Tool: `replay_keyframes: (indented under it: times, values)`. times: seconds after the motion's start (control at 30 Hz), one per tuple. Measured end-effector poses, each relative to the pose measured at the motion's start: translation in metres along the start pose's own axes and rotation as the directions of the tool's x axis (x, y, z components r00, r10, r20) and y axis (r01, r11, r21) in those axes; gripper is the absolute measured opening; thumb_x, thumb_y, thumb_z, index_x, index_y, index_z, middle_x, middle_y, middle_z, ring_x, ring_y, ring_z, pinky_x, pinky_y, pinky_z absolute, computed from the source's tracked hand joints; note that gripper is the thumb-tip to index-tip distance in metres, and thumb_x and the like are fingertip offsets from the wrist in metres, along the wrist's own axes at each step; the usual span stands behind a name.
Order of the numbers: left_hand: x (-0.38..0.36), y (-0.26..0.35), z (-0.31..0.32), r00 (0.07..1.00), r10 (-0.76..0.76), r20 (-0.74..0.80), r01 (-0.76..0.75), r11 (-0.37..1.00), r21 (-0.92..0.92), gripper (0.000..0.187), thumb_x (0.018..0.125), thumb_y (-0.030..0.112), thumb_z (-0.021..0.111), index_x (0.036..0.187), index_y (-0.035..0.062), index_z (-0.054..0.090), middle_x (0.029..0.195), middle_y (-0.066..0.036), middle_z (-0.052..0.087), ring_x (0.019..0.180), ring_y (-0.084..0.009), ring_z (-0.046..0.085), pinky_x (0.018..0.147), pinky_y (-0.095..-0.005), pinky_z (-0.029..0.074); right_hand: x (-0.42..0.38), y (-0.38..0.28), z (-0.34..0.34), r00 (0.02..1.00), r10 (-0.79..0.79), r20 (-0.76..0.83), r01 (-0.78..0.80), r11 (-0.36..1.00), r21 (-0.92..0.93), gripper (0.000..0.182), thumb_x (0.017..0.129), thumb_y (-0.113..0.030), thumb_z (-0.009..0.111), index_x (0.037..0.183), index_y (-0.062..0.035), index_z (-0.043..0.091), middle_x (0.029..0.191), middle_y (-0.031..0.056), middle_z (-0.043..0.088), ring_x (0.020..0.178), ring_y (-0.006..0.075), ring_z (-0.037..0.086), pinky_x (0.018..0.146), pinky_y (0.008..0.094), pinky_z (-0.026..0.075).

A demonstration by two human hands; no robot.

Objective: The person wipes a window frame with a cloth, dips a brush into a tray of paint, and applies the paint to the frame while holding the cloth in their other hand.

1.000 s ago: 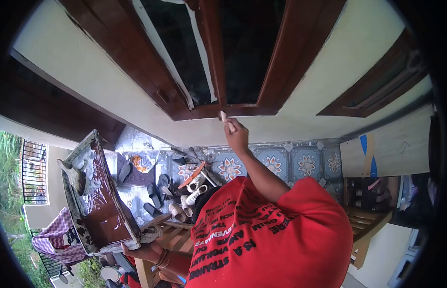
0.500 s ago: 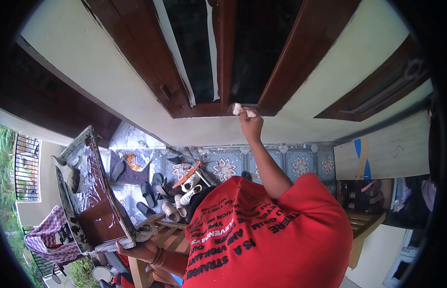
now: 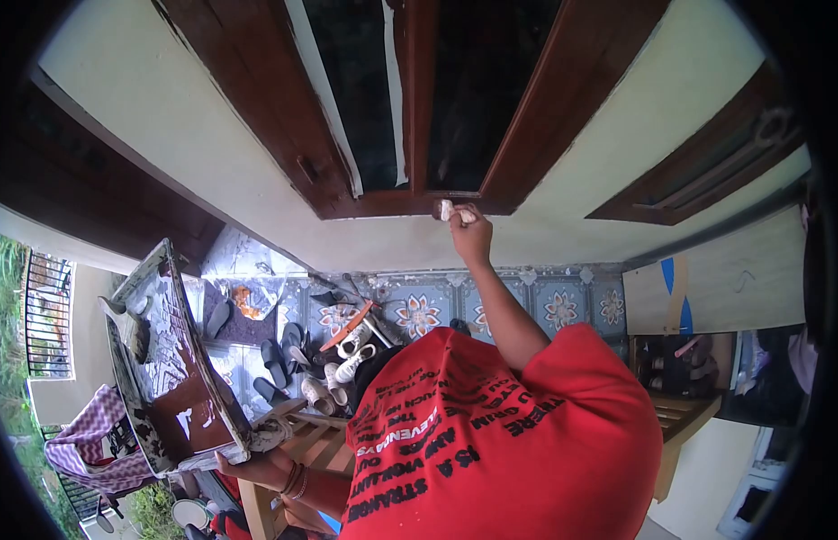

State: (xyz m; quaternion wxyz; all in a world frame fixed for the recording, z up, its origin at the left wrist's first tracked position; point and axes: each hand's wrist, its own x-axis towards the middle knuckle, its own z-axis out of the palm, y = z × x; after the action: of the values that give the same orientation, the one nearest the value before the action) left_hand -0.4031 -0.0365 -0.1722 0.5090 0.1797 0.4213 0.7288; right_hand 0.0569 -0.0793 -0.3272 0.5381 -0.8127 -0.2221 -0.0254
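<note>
Two hands fill my feed, and both are occupied. The right hand (image 3: 471, 236) pinches a brush (image 3: 445, 210), its dark tip at the bottom rail of the brown frame (image 3: 383, 205), just below the right pane; how hard it presses I cannot tell. The left hand (image 3: 257, 470) grasps the near end of a tray (image 3: 212, 387), well to the left of the brush and lower in my view. Brown paint (image 3: 189, 418) lies at the near end of that tray, whitish crust covers much of the rest, and a pale caked thing (image 3: 133, 331) leans over its far side; I can't make out what it is. A rag (image 3: 273, 434) bunches at the near corner, beside the left hand.

White strips (image 3: 394, 99) edge the left pane. Underfoot is crowded: shoes (image 3: 318, 396) and slippers (image 3: 273, 362) are strewn over the patterned tiles (image 3: 417, 315) between the tray and the body, with an orange bar (image 3: 347, 326) among them. Behind those I see a clear bag (image 3: 250, 301) on a dark mat. Wooden slats (image 3: 324, 443) run beneath the left forearm, hemming that side in. Off to the right, a board (image 3: 743, 279) with a blue stripe stands by the wall. A checked cloth (image 3: 77, 432) hangs beyond the tray, and the red shirt (image 3: 518, 441) blocks my view of the floor below
</note>
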Motion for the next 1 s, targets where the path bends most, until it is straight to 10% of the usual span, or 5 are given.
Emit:
replay_keyframes:
  times: [0.17, 0.37, 0.57, 1.0]
  values:
    - [0.005, 0.0, -0.009, 0.995, -0.036, 0.09, 0.037, 0.999, -0.008, 0.062, 0.076, 0.043, 0.051, 0.12, 0.0005, 0.041, 0.114, -0.014, 0.051, 0.102, -0.0267, 0.052, 0.089, -0.0395, 0.04, -0.011, -0.003, 0.011, 1.0, 0.008, 0.004, -0.009, 0.937, 0.348, 0.011, 0.079, -0.01, 0.058, 0.086, -0.0018, 0.06, 0.077, 0.0167, 0.063, 0.072, 0.0311, 0.064, 0.062, 0.0309, 0.049]
    - [0.002, 0.002, -0.005, 0.995, -0.042, 0.091, 0.042, 0.999, 0.006, 0.061, 0.076, 0.042, 0.05, 0.12, 0.0002, 0.041, 0.114, -0.014, 0.051, 0.103, -0.0265, 0.051, 0.089, -0.0388, 0.039, -0.01, -0.019, -0.005, 0.981, -0.189, 0.048, 0.192, 0.977, -0.091, 0.013, 0.077, -0.008, 0.057, 0.089, -0.0034, 0.061, 0.075, 0.0173, 0.061, 0.068, 0.0347, 0.06, 0.059, 0.0391, 0.048]
    - [0.006, 0.001, -0.009, 0.996, -0.028, 0.085, 0.028, 1.0, -0.002, 0.062, 0.076, 0.042, 0.05, 0.12, -0.0002, 0.04, 0.114, -0.015, 0.05, 0.104, -0.0264, 0.05, 0.09, -0.0388, 0.039, -0.004, -0.022, -0.006, 0.923, -0.348, 0.162, 0.368, 0.922, -0.118, 0.019, 0.076, -0.01, 0.06, 0.095, -0.0071, 0.063, 0.082, 0.0169, 0.062, 0.074, 0.0358, 0.059, 0.063, 0.04, 0.049]
    - [0.006, 0.004, -0.003, 0.996, 0.019, 0.087, -0.017, 1.0, -0.018, 0.047, 0.078, 0.038, 0.049, 0.107, 0.0013, 0.052, 0.107, -0.013, 0.057, 0.1, -0.0259, 0.054, 0.089, -0.039, 0.041, 0.006, -0.007, -0.019, 0.963, -0.158, -0.22, 0.11, 0.97, -0.217, 0.011, 0.079, -0.014, 0.058, 0.088, -0.0072, 0.059, 0.065, 0.017, 0.061, 0.062, 0.0357, 0.06, 0.055, 0.0417, 0.048]
